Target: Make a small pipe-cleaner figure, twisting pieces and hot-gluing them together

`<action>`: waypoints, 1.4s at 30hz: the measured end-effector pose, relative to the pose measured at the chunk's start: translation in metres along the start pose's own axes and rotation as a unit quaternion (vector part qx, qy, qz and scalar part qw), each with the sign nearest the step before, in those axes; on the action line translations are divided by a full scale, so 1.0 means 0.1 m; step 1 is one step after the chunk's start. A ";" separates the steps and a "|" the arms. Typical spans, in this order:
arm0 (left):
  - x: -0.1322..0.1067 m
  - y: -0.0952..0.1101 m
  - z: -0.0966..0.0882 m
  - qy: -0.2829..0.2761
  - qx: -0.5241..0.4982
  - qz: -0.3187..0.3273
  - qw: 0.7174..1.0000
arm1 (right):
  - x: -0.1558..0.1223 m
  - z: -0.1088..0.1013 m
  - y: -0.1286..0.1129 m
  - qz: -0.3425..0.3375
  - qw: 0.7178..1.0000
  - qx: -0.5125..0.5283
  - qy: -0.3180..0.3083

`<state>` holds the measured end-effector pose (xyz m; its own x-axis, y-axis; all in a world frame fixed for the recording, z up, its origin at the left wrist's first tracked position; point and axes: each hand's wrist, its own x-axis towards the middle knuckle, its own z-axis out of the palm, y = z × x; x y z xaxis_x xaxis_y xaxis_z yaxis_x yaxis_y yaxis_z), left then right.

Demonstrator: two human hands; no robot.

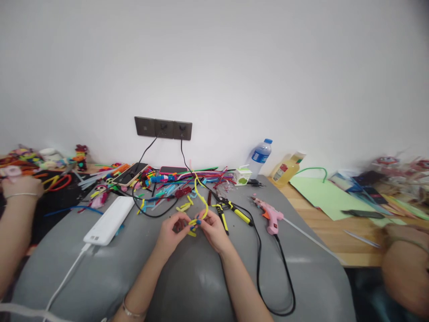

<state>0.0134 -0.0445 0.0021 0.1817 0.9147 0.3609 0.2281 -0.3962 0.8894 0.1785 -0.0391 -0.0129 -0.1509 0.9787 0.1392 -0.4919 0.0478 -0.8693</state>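
Between my two hands is a bent yellow pipe cleaner (205, 200), its long free end curving up and away over the table. My left hand (172, 232) pinches its lower, coiled part with thumb and fingertips. From the other side, my right hand (213, 227) grips the same yellow strand; the fingers partly hide the coil. Short yellow pieces (184, 205) lie just beyond my left hand. Close to my right hand rest yellow-and-black pliers (239, 213). Further right lies a pink glue gun (273, 218) with a black cable.
A white power bank (109, 221) with a cable lies left. Behind are heaped coloured pipe cleaners (164, 190), a phone (131, 173), a small carton (243, 175), a water bottle (260, 157) and a yellow bottle (287, 169). Other people's hands (22, 190) appear at both sides.
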 end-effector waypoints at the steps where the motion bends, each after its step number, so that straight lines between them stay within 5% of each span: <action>1: 0.00 0.00 0.00 0.010 0.012 0.007 1.000 | 0.00 0.00 0.01 -0.003 1.000 -0.003 0.001; 17: -0.02 -0.04 0.00 0.054 0.058 0.147 0.986 | 0.01 -0.01 0.02 -0.023 1.000 -0.012 -0.005; 22: -0.02 -0.02 0.00 0.064 0.038 0.102 0.992 | 0.00 -0.03 0.01 -0.003 0.999 0.033 -0.018; 27: 0.02 -0.03 -0.04 0.073 -0.080 -0.017 0.994 | 0.01 -0.02 0.01 0.009 0.999 0.035 -0.009; 34: 0.12 0.00 0.13 0.090 -0.293 -0.181 0.935 | 0.05 0.00 0.02 0.037 0.999 0.027 0.004; 42: 0.14 -0.01 0.23 0.088 -0.206 -0.102 0.969 | 0.01 0.00 0.00 0.041 0.999 0.018 0.013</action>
<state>0.0376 -0.0333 0.0003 -0.0014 0.9846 0.1749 -0.1650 -0.1727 0.9710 0.1783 -0.0377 -0.0132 -0.1702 0.9838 0.0560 -0.5097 -0.0393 -0.8594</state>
